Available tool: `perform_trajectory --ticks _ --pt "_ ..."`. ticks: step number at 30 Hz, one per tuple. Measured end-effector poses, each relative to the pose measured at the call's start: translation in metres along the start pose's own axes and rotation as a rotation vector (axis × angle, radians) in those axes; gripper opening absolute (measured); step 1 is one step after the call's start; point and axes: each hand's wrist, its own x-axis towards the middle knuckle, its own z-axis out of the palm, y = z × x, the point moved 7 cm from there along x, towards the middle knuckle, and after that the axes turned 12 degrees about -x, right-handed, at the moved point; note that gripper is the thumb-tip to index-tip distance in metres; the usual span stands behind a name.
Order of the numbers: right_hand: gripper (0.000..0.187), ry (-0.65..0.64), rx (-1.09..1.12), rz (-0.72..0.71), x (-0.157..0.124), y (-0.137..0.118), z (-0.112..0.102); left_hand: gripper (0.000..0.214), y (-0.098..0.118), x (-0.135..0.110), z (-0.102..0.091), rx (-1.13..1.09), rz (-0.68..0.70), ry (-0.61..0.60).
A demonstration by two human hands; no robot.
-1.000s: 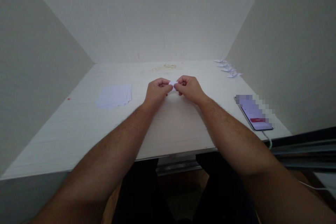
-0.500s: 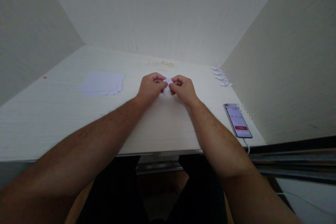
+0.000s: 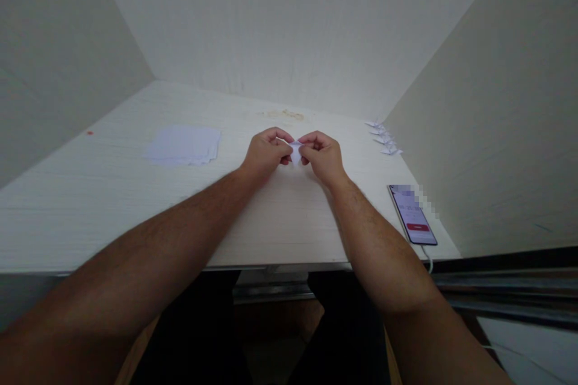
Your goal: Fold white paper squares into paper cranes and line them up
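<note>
A small folded piece of white paper [image 3: 295,154] is held above the middle of the white table [image 3: 280,222], its lower end narrowing to a point. My left hand [image 3: 270,150] pinches its left side between thumb and fingers. On the opposite side my right hand [image 3: 323,155] pinches it in the same way. Fingertips hide both edges of the paper, and a fold runs across its top.
To the left lies a stack of white paper sheets [image 3: 183,144]. Several small folded paper figures [image 3: 383,137] stand in a row by the right wall. A phone [image 3: 413,215] with a cable lies near the right front edge. Walls enclose the table at the back and sides.
The view has shifted slightly. Between my fingers, more of the paper shows now, with a crease across its top and the point below. Both hands keep their pinch.
</note>
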Motion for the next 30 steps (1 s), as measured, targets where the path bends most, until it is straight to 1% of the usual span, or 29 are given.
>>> perform_trajectory --ticks 3,6,12,15,17,19,23,25,30 --pt "0.006 -0.010 0.039 -0.026 0.000 -0.002 0.000 0.016 0.000 -0.001 0.000 -0.026 -0.019 0.005" --pt "0.004 -0.024 0.030 -0.015 0.000 0.000 0.001 0.016 -0.002 -0.001 -0.001 -0.046 -0.033 0.017" --pt "0.007 -0.032 0.030 -0.007 0.001 0.003 0.000 0.016 -0.005 0.000 -0.004 -0.071 -0.065 0.049" --pt "0.010 -0.013 -0.016 -0.025 0.002 0.003 -0.002 0.015 -0.006 -0.002 -0.004 -0.088 -0.139 0.066" --pt "0.011 0.000 -0.045 -0.043 0.002 0.004 -0.003 0.013 -0.009 -0.004 -0.003 -0.095 -0.202 0.047" --pt "0.013 0.006 -0.069 -0.065 0.003 0.005 -0.003 0.014 -0.011 -0.005 -0.001 -0.103 -0.235 0.027" --pt "0.015 0.006 -0.101 -0.093 0.003 0.007 -0.004 0.014 -0.012 -0.004 -0.003 -0.136 -0.210 0.054" --pt "0.013 0.013 -0.093 -0.087 0.003 0.006 -0.005 0.014 -0.011 -0.002 -0.004 -0.141 -0.177 0.073" --pt "0.005 0.029 0.048 0.035 0.001 0.006 -0.006 0.018 -0.005 0.000 -0.006 -0.071 -0.069 0.087"
